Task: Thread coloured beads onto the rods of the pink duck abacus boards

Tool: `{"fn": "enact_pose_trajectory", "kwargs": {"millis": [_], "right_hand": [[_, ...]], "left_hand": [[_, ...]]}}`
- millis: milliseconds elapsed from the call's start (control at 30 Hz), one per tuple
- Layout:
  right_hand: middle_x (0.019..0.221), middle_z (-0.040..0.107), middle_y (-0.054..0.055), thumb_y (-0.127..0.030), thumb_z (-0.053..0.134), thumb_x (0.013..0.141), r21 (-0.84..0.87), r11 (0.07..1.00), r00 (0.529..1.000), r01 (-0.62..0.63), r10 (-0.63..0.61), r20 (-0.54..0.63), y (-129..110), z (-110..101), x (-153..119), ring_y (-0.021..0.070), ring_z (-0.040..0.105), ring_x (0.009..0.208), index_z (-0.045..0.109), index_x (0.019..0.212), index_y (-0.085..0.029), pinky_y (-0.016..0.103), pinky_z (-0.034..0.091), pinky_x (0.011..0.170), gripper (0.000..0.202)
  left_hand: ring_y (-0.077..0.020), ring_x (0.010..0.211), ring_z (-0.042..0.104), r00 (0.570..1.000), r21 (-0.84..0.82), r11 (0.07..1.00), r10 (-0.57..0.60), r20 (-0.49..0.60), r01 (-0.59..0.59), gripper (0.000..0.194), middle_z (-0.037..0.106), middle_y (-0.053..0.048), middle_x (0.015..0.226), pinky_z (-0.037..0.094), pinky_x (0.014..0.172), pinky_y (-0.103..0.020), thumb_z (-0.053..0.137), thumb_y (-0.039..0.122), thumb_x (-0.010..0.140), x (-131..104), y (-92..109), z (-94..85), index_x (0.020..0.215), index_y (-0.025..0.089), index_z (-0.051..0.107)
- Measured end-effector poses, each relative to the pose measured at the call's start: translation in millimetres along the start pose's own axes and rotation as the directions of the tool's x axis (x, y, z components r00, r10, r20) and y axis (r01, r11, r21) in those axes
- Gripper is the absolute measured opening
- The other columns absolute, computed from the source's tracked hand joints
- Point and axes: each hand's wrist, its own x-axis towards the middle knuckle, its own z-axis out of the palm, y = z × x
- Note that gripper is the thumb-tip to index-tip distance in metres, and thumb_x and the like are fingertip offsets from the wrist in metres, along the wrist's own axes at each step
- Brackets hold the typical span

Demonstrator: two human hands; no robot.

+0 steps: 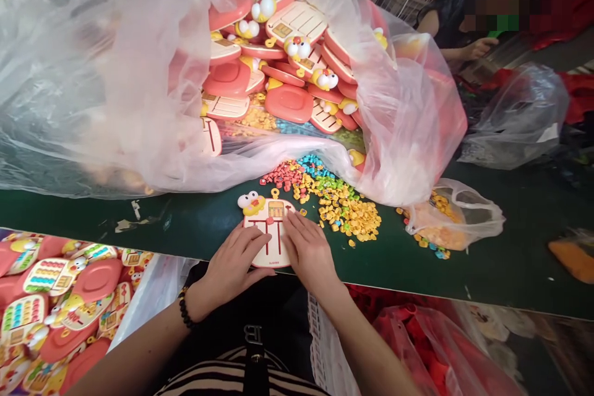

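We press our left hand (234, 263) and right hand (309, 249), fingers spread flat, on a toy board (270, 223); its bottom print is too small to read. Beads (343, 207) lie beside it.

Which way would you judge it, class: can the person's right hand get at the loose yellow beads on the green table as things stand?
Probably yes. The right hand rests on the toy board, and the yellow beads lie uncovered just beside it, with nothing between.
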Motion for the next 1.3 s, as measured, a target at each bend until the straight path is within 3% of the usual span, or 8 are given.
{"fn": "enact_pose_trajectory", "kwargs": {"millis": [200, 333, 467, 633, 833, 967, 1167, 1300], "right_hand": [[0.140, 0.052, 0.012, -0.009, 0.037, 0.091, 0.239, 0.969, 0.998, 0.062, -0.068, 0.018, -23, 6, 7, 0.0210, 0.048, 0.131, 0.022, 0.151, -0.019, 0.043, 0.044, 0.107, 0.062], [0.143, 0.049, 0.012, -0.010, 0.038, 0.090, 0.378, 0.926, 1.000, -0.019, 0.013, 0.019, -27, 10, 15, 0.0198, 0.048, 0.131, 0.012, 0.153, -0.020, 0.039, 0.045, 0.106, 0.070], [0.139, 0.053, 0.011, -0.016, 0.044, 0.088, 0.385, 0.910, 0.980, -0.153, 0.190, -0.059, -18, 8, 11, 0.0203, 0.053, 0.126, 0.030, 0.148, -0.021, 0.037, 0.047, 0.103, 0.061], [0.102, 0.071, 0.008, -0.019, 0.043, 0.091, 0.282, 0.923, 0.887, -0.262, 0.345, -0.306, 29, -5, 34, 0.0216, 0.065, 0.098, 0.069, 0.101, -0.022, 0.038, 0.053, 0.086, 0.028], [0.084, 0.072, 0.006, -0.019, 0.059, 0.083, -0.040, 0.981, 0.980, -0.189, 0.191, 0.050, 63, -10, 69, 0.0218, 0.064, 0.082, 0.073, 0.081, -0.022, 0.035, 0.051, 0.078, 0.014], [0.082, 0.072, 0.006, -0.007, 0.057, 0.078, -0.128, 0.978, 0.982, -0.166, 0.175, 0.067, 72, -11, 70, 0.0232, 0.063, 0.082, 0.073, 0.082, -0.021, 0.037, 0.050, 0.078, 0.022], [0.098, 0.071, 0.009, -0.020, 0.055, 0.087, 0.124, 0.959, 0.911, -0.255, 0.281, -0.301, 70, -23, 59, 0.0246, 0.064, 0.092, 0.069, 0.100, -0.019, 0.041, 0.052, 0.083, 0.020], [0.092, 0.073, 0.005, -0.027, 0.055, 0.090, 0.364, 0.921, 0.925, -0.142, 0.254, -0.282, 39, -7, 45, 0.0186, 0.067, 0.087, 0.071, 0.087, -0.021, 0.032, 0.054, 0.077, 0.017]], "left_hand": [[-0.0247, 0.107, 0.056, 0.992, -0.086, 0.989, 0.121, 0.034, -0.118, 0.047, 0.059, -0.012, 0.112, 0.046, 0.099, -0.046, 0.059, 0.041, 0.087, 10, -6, -6.3, 0.126, 0.017, 0.050], [-0.0285, 0.121, 0.048, 0.996, -0.062, 0.997, 0.058, 0.065, -0.054, 0.064, 0.049, -0.018, 0.132, 0.046, 0.098, -0.046, 0.062, 0.043, 0.085, 16, -9, -10.5, 0.138, 0.016, 0.038], [-0.0362, 0.131, 0.037, 0.998, 0.077, 0.997, -0.017, 0.060, 0.012, 0.080, 0.039, -0.020, 0.144, 0.040, 0.103, -0.055, 0.063, 0.052, 0.081, 16, -9, -5.5, 0.144, 0.014, 0.031], [-0.0322, 0.126, 0.046, 0.997, 0.002, 0.997, 0.080, -0.005, -0.080, 0.055, 0.054, -0.016, 0.121, 0.040, 0.105, -0.054, 0.062, 0.040, 0.084, 13, -7, 2.4, 0.131, 0.017, 0.045], [-0.0325, 0.124, 0.046, 1.000, -0.016, 1.000, 0.023, -0.001, -0.023, 0.066, 0.048, -0.019, 0.131, 0.042, 0.101, -0.051, 0.065, 0.047, 0.081, 14, -4, -5.0, 0.135, 0.017, 0.041], [-0.0356, 0.140, 0.027, 0.997, 0.034, 0.999, 0.022, 0.069, -0.024, 0.085, 0.034, -0.021, 0.148, 0.029, 0.111, -0.055, 0.062, 0.057, 0.080, 22, -3, -6.9, 0.145, 0.014, 0.028], [-0.0297, 0.132, 0.040, 0.996, 0.021, 0.999, 0.041, 0.084, -0.043, 0.072, 0.049, -0.017, 0.136, 0.027, 0.114, -0.053, 0.058, 0.053, 0.084, 22, -3, -2.3, 0.139, 0.013, 0.036], [-0.0250, 0.117, 0.053, 0.993, 0.006, 0.994, 0.109, 0.053, -0.109, 0.052, 0.059, -0.012, 0.119, 0.034, 0.112, -0.053, 0.059, 0.044, 0.087, 18, -4, -1.3, 0.128, 0.015, 0.045]]}}
